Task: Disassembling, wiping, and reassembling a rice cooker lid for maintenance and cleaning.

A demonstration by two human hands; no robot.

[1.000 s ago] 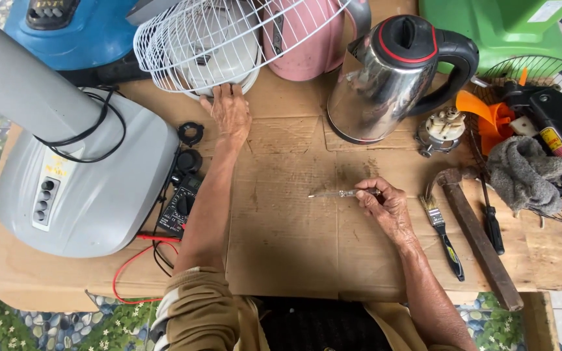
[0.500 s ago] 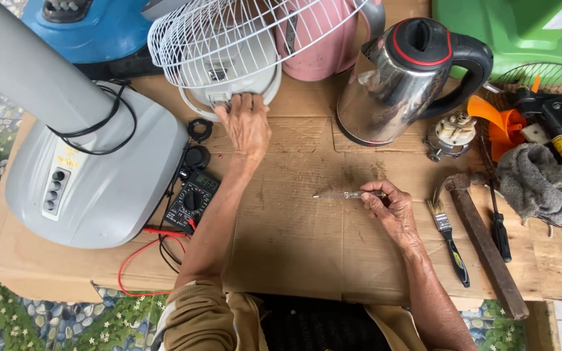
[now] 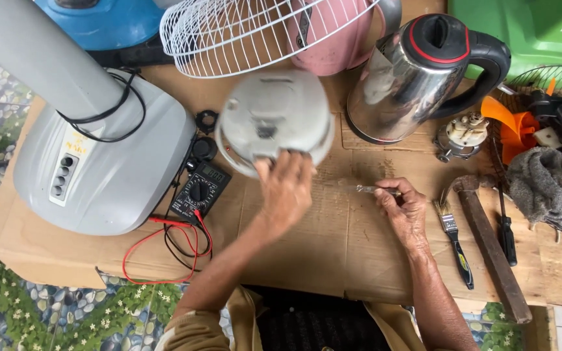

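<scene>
On the cardboard sheet (image 3: pixel 333 253) that covers your workbench, tools and fan parts crowd every side, and a pebble-patterned floor (image 3: pixel 47 312) shows past the near left edge. Your left hand (image 3: pixel 286 188) grips the lower rim of a round grey fan motor cover (image 3: pixel 273 117), fingers curled over its edge; the cover is blurred and sits just above your fingertips, raised off the cardboard. Your right hand (image 3: pixel 403 209) pinches a slim clear-handled screwdriver (image 3: pixel 371 189), whose tip points left from your fingers and lies close to the cardboard. Left of your left hand sit a black multimeter (image 3: pixel 200 191) with red and black leads (image 3: pixel 164 250) and a grey fan base (image 3: pixel 108 159). Beyond the cover stand a white wire fan guard (image 3: pixel 255 29) and a steel electric kettle (image 3: pixel 417 75). Right of your right hand lie a small paintbrush (image 3: pixel 453 240), a hammer (image 3: pixel 486 244) and a grey rag (image 3: pixel 544 185). Bare cardboard lies between your two forearms.
</scene>
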